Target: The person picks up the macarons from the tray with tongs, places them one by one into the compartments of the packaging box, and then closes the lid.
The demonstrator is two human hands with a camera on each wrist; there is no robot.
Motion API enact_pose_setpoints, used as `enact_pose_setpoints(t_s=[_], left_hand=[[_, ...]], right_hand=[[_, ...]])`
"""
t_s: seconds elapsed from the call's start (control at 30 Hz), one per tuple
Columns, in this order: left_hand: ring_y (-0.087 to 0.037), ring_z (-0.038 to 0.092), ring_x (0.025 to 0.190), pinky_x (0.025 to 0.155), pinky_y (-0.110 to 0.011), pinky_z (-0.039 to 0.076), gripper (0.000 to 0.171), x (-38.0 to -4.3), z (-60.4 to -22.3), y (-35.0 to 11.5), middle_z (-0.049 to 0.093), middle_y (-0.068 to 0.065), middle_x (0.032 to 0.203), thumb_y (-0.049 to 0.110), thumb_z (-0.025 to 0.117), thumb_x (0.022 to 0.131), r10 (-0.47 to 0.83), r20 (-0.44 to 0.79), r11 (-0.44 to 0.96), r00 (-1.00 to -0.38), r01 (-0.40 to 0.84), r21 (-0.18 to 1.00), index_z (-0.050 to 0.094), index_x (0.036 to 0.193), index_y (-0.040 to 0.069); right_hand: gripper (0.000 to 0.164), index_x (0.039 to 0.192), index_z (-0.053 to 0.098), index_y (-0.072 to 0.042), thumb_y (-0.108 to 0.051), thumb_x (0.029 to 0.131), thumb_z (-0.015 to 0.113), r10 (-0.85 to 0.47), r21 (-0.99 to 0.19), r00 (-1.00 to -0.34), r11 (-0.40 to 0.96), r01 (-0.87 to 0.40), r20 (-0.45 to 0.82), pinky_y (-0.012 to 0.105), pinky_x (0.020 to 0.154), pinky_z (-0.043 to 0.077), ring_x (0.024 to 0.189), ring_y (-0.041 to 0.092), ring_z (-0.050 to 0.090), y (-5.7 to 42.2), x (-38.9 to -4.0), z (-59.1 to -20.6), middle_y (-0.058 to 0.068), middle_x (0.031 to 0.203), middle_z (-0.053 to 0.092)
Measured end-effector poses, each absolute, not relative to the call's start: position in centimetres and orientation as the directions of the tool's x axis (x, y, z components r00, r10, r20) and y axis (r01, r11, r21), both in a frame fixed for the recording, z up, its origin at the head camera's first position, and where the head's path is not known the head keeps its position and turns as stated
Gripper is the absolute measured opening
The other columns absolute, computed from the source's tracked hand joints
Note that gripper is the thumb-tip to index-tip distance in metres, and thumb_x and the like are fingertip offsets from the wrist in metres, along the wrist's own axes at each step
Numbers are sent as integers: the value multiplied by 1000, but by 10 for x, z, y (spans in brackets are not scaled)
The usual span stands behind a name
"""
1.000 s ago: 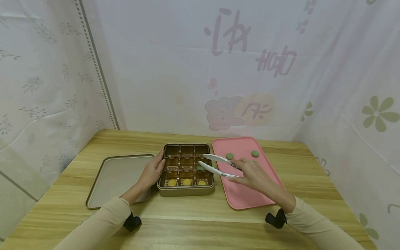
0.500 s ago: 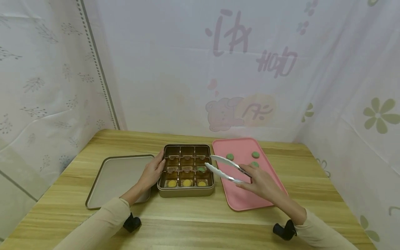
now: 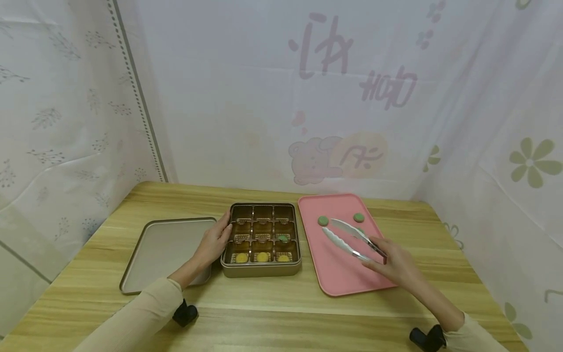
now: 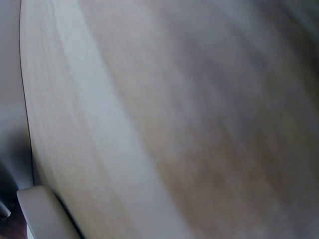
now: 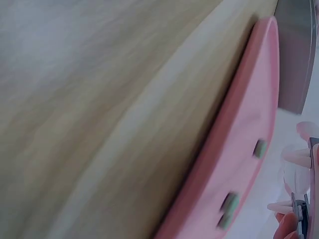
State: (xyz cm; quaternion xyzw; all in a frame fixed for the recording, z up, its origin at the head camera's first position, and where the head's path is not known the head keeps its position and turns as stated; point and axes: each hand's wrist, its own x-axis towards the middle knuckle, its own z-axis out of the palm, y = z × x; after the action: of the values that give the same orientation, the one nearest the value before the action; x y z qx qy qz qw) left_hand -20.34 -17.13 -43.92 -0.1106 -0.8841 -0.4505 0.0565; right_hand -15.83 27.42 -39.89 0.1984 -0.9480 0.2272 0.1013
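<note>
My left hand (image 3: 214, 242) rests against the left side of a bronze square tin (image 3: 261, 270), fingers along its wall. A clear divided insert lines the tin. Yellow cookies (image 3: 262, 257) sit in the front row and a green cookie (image 3: 283, 238) in the middle row's right compartment. My right hand (image 3: 393, 261) grips white-tipped metal tongs (image 3: 345, 244) above a pink tray (image 3: 334, 278). The tong arms are spread, with nothing held between the tips. On the tray lie a left green cookie (image 3: 323, 221), a right one (image 3: 358, 217) and a third partly behind the tongs.
A flat beige lid or tray (image 3: 162, 254) with a raised rim lies left of the tin on the wooden table (image 3: 281, 318). Patterned cloth (image 3: 228, 98) hangs behind and at both sides. The left wrist view is mostly blurred tabletop.
My right hand has drawn the tongs rightward from over the tin to above the pink tray, near the green cookies. The left hand and the tin have stayed put.
</note>
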Motion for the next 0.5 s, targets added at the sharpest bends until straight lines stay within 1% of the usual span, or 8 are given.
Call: enact_pose_setpoints(t_s=[0.07, 0.1, 0.23, 0.3, 0.33, 0.4, 0.5], left_hand=[[-39, 20, 140, 113, -52, 22, 51, -203, -439, -171, 19, -22, 153, 15, 34, 104, 146, 201, 570, -969, 249, 783, 17, 148, -4], [-39, 20, 140, 113, -52, 22, 51, -203, -439, -171, 19, -22, 153, 15, 34, 104, 147, 202, 570, -968, 250, 782, 17, 148, -4], [-38, 20, 140, 113, -53, 22, 51, -203, -440, -171, 20, -22, 153, 15, 34, 104, 148, 201, 570, -968, 250, 783, 18, 148, -4], [-38, 20, 140, 112, -53, 22, 51, -203, -440, -171, 20, -23, 153, 16, 33, 104, 148, 201, 572, -968, 250, 781, 17, 148, -4], [-38, 20, 140, 112, -53, 22, 51, -203, -440, -171, 19, -22, 153, 16, 33, 104, 148, 201, 573, -968, 249, 781, 17, 148, -4], [-38, 21, 140, 112, -53, 22, 51, -204, -440, -171, 20, -23, 153, 16, 33, 104, 146, 203, 573, -968, 250, 780, 18, 148, -4], [-38, 21, 140, 112, -52, 23, 51, -204, -440, -171, 20, -22, 153, 16, 34, 104, 143, 202, 572, -969, 247, 782, 18, 148, -4]], right_hand=[[57, 120, 61, 4, -25, 75, 80, -314, -387, -905, 826, -410, 287, 19, 46, 31, 56, 4, 34, 283, -157, -400, 3, 72, 50], [57, 120, 61, 5, -24, 74, 80, -307, -383, -905, 829, -406, 294, 19, 47, 31, 58, 5, 36, 288, -156, -401, 5, 74, 52], [59, 120, 59, 7, -23, 74, 81, -272, -376, -918, 849, -370, 288, 19, 46, 29, 58, 7, 37, 305, -153, -403, 7, 74, 54], [57, 118, 60, 7, -22, 74, 81, -259, -376, -925, 857, -353, 278, 19, 45, 31, 59, 8, 39, 313, -152, -404, 7, 75, 55], [56, 117, 60, 7, -22, 74, 80, -251, -377, -930, 861, -341, 268, 19, 44, 31, 57, 8, 38, 317, -151, -405, 5, 71, 53], [54, 115, 61, 7, -23, 75, 80, -243, -369, -935, 870, -328, 258, 19, 46, 32, 59, 9, 40, 323, -151, -406, 4, 72, 54], [51, 111, 62, 6, -24, 74, 80, -232, -347, -943, 887, -305, 237, 19, 45, 31, 57, 9, 39, 329, -151, -407, 3, 69, 51]])
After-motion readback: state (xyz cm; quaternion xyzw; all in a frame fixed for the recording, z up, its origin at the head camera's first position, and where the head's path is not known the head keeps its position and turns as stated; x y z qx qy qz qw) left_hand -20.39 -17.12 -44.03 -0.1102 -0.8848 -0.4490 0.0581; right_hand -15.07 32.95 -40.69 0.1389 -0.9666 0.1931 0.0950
